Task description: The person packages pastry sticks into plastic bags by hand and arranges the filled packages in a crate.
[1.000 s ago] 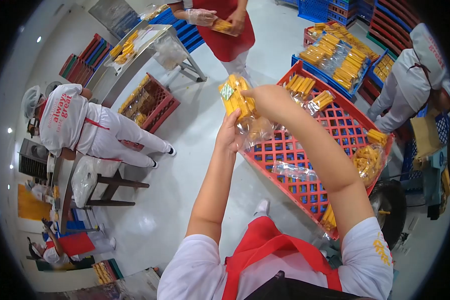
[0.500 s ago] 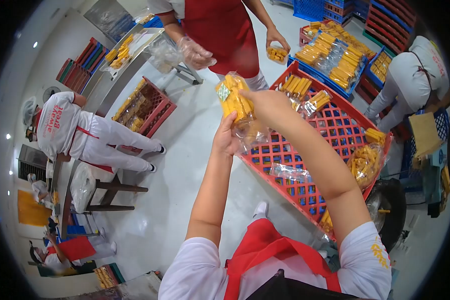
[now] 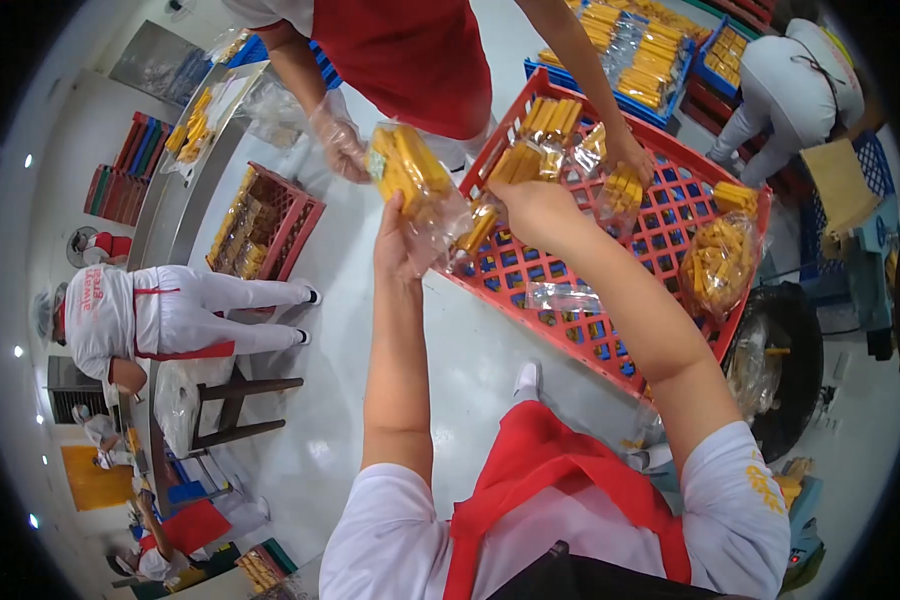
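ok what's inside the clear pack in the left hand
Yellow sticks show through the clear pack. The left hand covers part of it, and anything behind the sticks in front cannot be seen.

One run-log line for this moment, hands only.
left hand: holds bag of yellow sticks | right hand: over red crate, contact unclear | co-worker's gloved hand: near bag

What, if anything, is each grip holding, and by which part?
Left grip: clear bag of yellow sticks, near its lower end. Right grip: cannot be told.
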Demonstrator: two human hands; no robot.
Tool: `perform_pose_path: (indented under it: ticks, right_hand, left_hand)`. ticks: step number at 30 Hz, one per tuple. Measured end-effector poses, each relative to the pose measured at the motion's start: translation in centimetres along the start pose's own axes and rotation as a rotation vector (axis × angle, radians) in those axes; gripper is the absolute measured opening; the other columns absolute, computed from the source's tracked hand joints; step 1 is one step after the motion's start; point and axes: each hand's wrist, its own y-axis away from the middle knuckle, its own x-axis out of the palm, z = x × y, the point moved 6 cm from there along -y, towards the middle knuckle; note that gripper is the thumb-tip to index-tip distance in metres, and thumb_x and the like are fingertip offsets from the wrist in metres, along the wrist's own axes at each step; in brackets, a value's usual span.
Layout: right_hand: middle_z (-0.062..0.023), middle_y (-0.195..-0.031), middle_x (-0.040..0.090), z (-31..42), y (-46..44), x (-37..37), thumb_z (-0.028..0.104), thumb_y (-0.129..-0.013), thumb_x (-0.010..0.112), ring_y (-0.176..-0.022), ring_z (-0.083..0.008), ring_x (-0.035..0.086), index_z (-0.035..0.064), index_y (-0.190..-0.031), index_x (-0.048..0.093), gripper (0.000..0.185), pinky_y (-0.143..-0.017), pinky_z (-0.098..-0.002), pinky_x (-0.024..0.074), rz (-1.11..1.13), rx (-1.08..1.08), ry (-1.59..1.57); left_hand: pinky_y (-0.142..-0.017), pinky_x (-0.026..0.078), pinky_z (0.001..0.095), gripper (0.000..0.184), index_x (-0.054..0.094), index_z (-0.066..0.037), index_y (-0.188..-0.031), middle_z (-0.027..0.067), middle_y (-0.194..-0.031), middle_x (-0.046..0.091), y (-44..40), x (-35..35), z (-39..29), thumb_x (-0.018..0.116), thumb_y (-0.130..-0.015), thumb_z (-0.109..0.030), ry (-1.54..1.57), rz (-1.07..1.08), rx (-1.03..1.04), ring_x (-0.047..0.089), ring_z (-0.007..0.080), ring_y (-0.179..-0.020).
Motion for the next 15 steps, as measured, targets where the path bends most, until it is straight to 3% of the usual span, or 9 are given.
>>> perform_pose_path:
  ticks: [1,4,6,9,12,15]
  right_hand:
    - [-0.0156,-0.083,0.06,-0.8,1.2,0.7,0.006,-0.071,0.047,-0.081,-0.0316,0.059,0.0072,-0.099,0.053,0.029,-0.068,-0.0415,0.0452,-0.057,0.005,-0.064]
    - [-0.0165,-0.086,0.06,-5.0,4.4,5.7,0.006,-0.069,0.049,-0.082,-0.0323,0.058,0.008,-0.1,0.056,0.031,-0.071,-0.0408,0.0451,0.119,0.161,-0.068]
    - [-0.0172,-0.087,0.06,-7.5,7.4,8.4,0.007,-0.069,0.05,-0.082,-0.0325,0.058,0.0077,-0.099,0.058,0.031,-0.07,-0.0411,0.0455,0.1,0.177,-0.129]
    - [-0.0189,-0.088,0.059,-11.6,12.8,13.7,0.008,-0.069,0.051,-0.082,-0.0346,0.058,0.0047,-0.097,0.057,0.029,-0.068,-0.0417,0.0462,0.485,0.425,-0.182]
    - [-0.0159,-0.095,0.058,-14.7,18.2,18.9,0.017,-0.073,0.049,-0.089,-0.0315,0.056,0.0102,-0.103,0.056,0.031,-0.073,-0.0403,0.0443,0.605,0.552,-0.208]
    - [-0.0165,-0.099,0.057,-15.7,23.1,21.8,0.02,-0.074,0.05,-0.092,-0.0318,0.055,0.0091,-0.102,0.057,0.032,-0.077,-0.0394,0.0436,0.536,0.538,-0.268]
  left_hand:
    - [-0.094,0.033,0.0416,0.045,0.037,-0.004,-0.121,0.0156,-0.117,0.045,-0.2,-0.1,-0.2,0.046,-0.084,-0.027,-0.002,-0.011,0.027,0.044,0.0284,-0.108]
    - [-0.09,0.036,0.0408,0.045,0.037,-0.005,-0.122,0.0154,-0.118,0.045,-1.4,-1.2,-0.5,0.046,-0.083,-0.026,0.017,-0.081,0.054,0.045,0.0275,-0.107]
    - [-0.086,0.038,0.0386,0.043,0.039,-0.007,-0.121,0.0145,-0.117,0.045,-2.3,-3.1,-1.1,0.045,-0.083,-0.028,-0.016,-0.134,0.085,0.046,0.0264,-0.106]
    - [-0.091,0.034,0.0402,0.041,0.043,-0.003,-0.117,0.0117,-0.111,0.051,-2.9,-1.8,-0.6,0.046,-0.084,-0.027,0.038,-0.064,0.075,0.047,0.0266,-0.104]
    - [-0.092,0.034,0.0396,0.04,0.042,-0.003,-0.117,0.0125,-0.113,0.05,-4.2,-1.8,-0.3,0.045,-0.085,-0.026,-0.024,-0.072,0.083,0.047,0.027,-0.105]
    - [-0.093,0.033,0.04,0.041,0.04,-0.002,-0.119,0.0143,-0.116,0.048,-5.0,0.0,0.4,0.043,-0.085,-0.025,-0.041,-0.093,0.092,0.046,0.0276,-0.106]
